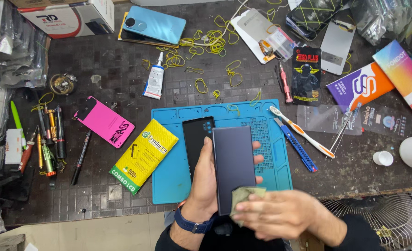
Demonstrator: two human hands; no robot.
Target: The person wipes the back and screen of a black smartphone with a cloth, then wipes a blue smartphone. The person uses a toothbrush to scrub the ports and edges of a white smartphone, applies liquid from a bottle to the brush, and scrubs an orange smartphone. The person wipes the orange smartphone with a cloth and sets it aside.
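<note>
Cluttered repair bench point(122, 69): a dark phone point(234, 167) is wiped near its front edge.
Left hand point(206, 186) fingers grip it steady; right hand point(280, 214) fingers pinch a cloth point(243, 197) against the glass.

Open passage: bare mat point(173, 179) at lower centre, and dark bench point(108, 86) upper left of centre. Obstructions: yellow packet point(144, 155) left of mat, toothbrush point(302, 132) and blue cutter point(295, 144) right, rubber bands point(210, 42) above.

Two bare hands, no gloves, no rings visible. left hand point(205, 183): dark blue watch strap on the wrist, metal buckle facing up. right hand point(280, 214): black long sleeve from the forearm down, cuff sits just past the wrist
</note>
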